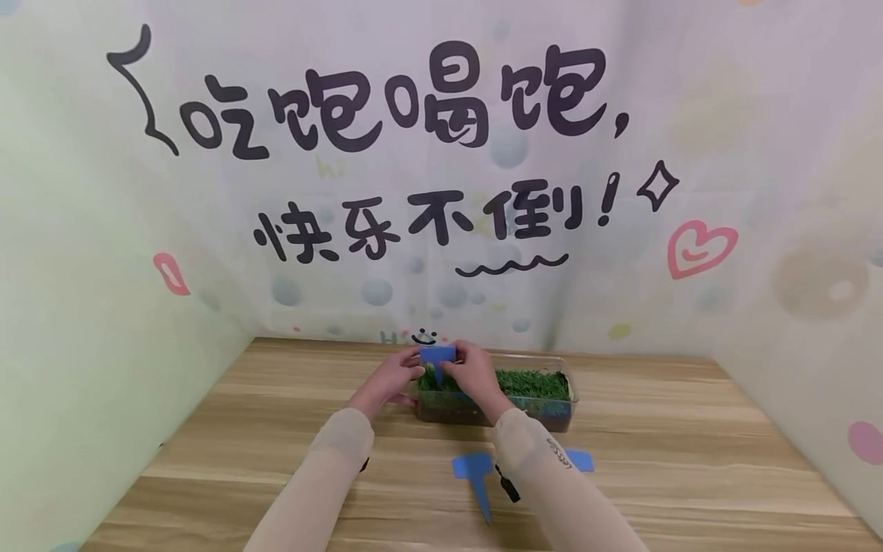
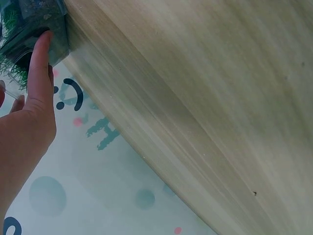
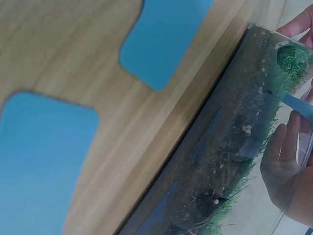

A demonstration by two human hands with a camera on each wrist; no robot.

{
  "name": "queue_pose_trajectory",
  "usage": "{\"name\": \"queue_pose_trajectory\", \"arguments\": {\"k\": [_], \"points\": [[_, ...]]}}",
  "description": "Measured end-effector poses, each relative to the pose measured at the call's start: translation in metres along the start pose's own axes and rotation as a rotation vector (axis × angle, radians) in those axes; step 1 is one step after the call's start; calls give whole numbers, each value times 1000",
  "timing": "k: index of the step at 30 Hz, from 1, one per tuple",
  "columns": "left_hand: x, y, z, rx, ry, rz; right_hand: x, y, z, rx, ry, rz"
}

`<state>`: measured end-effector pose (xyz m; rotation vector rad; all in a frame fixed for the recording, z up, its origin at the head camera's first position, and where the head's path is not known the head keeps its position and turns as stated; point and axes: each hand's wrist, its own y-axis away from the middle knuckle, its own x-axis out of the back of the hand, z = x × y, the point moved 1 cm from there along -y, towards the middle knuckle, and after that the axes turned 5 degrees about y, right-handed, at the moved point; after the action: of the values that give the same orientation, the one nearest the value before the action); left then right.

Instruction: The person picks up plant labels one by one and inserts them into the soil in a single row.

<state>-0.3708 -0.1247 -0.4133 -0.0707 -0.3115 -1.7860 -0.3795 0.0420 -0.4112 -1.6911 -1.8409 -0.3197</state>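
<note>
A clear rectangular planter box (image 1: 564, 414) of dark soil and green grass (image 1: 531, 383) sits near the back of the table. My right hand (image 1: 479, 376) pinches a blue T-shaped plant label (image 1: 438, 354) by its right side, its pointed stem down in the grass at the box's left end. At that end, my left hand (image 1: 393, 377) grips the box's end wall, one finger (image 2: 40, 68) along the outside and fingertips close by the label's left edge. In the right wrist view, the label's stem (image 3: 297, 105) shows beside the grass.
Another blue plant label (image 1: 474, 466) lies on the wooden table (image 1: 400, 475) in front of the box. A further blue label (image 1: 581, 460) is partly hidden under the right sleeve. A printed cloth wall (image 1: 441, 299) rises right behind the table.
</note>
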Motion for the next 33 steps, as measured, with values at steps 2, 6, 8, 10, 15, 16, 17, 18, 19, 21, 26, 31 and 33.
{"name": "queue_pose_trajectory", "arguments": {"k": [2, 6, 8, 10, 15, 16, 17, 18, 19, 21, 26, 31, 33], "points": [[-1, 0, 0, 6, -1, 1, 0, 1, 1, -3, -26, 7], [-1, 2, 1, 6, -8, 0, -1, 1, 4, -11, -15, 12], [-1, 3, 1, 1, -8, -2, -2, 1, 5, -13, 22, 1], [-1, 4, 1, -7, -9, -4, -2, 1, 5, -10, 56, -10], [-2, 4, 2, -12, -8, -10, -1, 1, 5, -16, 108, -16], [-2, 4, 2, -12, -8, -11, -1, 1, 5, -16, 117, -13], [-2, 4, 2, -10, -4, -11, -2, 1, 6, -16, 122, -10], [-2, 3, 2, -8, -5, -10, -2, 0, 6, -12, 131, -10], [-2, 3, 2, -5, -2, -8, -2, 0, 7, -11, 138, -10], [-1, 4, 2, -3, -6, -7, -3, 1, 8, -3, 141, -15], [-1, 3, 2, -2, -15, 2, -3, 1, 8, 0, 138, -24], [1, 3, 2, -1, -31, -2, -3, 0, 7, -11, 146, -23], [1, 3, 1, 1, -35, 0, -4, 0, 7, -9, 148, -29]]}}
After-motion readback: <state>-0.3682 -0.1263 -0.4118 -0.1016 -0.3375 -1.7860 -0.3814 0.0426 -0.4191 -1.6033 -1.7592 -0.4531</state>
